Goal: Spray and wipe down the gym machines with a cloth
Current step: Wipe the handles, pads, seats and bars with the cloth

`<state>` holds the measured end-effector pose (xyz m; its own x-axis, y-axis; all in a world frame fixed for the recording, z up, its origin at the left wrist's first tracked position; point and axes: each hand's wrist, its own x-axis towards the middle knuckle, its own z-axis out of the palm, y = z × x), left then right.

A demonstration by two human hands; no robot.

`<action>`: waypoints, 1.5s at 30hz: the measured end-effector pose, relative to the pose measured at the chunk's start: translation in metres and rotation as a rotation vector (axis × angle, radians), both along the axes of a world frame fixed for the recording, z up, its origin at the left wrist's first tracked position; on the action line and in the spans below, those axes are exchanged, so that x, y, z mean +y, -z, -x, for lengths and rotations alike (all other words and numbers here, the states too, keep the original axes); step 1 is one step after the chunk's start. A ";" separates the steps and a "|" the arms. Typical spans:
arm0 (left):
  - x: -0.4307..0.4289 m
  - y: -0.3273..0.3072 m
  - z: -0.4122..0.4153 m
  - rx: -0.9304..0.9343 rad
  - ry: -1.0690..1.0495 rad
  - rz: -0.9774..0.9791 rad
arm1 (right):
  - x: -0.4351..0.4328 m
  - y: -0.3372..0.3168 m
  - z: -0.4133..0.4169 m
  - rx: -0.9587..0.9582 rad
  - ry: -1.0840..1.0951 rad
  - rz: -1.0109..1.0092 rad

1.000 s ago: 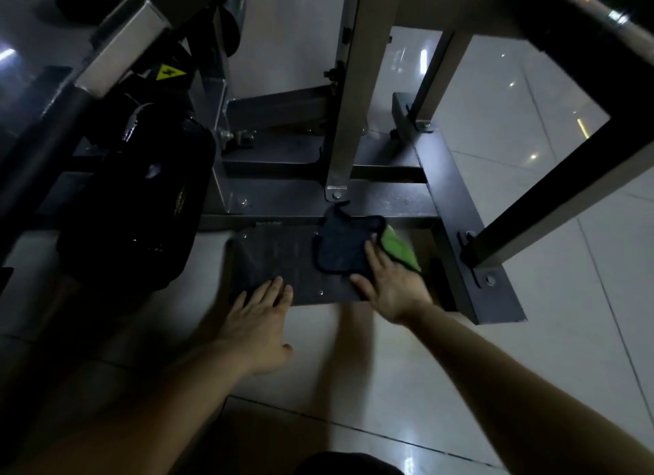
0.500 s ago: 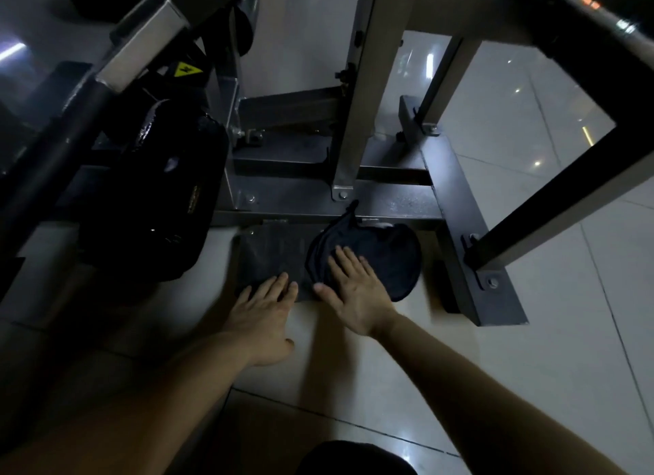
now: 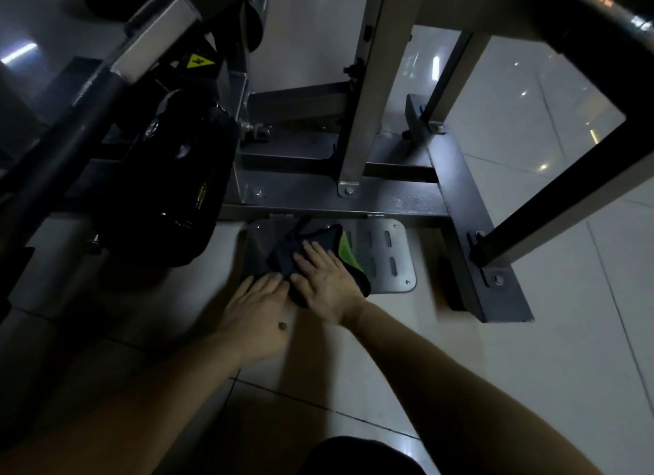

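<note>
Currently on the wipe step, low on the machine base. Far left of both hands: bulky black padded block hanging off the frame, untouched. Left hand lies palm down on the pale tiled floor, fingers straight, holding nothing; reads as a brace. Its fingertips reach the near edge of the grey slotted metal foot plate, just beside the dark navy cloth with a green underside. The cloth sits bunched on the plate's left half. Right hand is on top of it, fingers straight and spread, pressing flat, no pinch or curl visible. A green flap is turned up just right of that hand. Further right: bare slotted section of the plate, then the dark steel base rail. No spray bottle in view. Cannot tell whether the plate is wet; too dim. Next move, my read: slide the cloth right across the bare section under flat pressure. Slots and bolt heads could snag the loose flap, so flattening the cloth first looks sensible.
</note>
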<state>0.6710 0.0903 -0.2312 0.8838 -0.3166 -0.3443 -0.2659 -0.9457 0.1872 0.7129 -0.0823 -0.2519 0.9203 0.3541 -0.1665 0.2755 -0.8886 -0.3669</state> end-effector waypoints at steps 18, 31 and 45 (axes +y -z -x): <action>-0.112 0.052 -0.065 -0.222 0.021 0.104 | -0.105 0.042 -0.021 -0.317 0.480 0.086; -0.035 0.059 -0.071 -0.197 -0.358 -0.020 | -0.090 0.033 -0.016 -0.300 0.560 0.183; -0.078 0.057 -0.084 -0.233 0.193 0.033 | -0.094 0.037 -0.016 -0.292 0.592 0.109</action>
<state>0.7553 0.0128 -0.2885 0.8602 -0.4942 -0.1257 -0.4795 -0.8678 0.1299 0.7292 -0.1761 -0.2893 0.9668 -0.2293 0.1129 -0.1956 -0.9481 -0.2506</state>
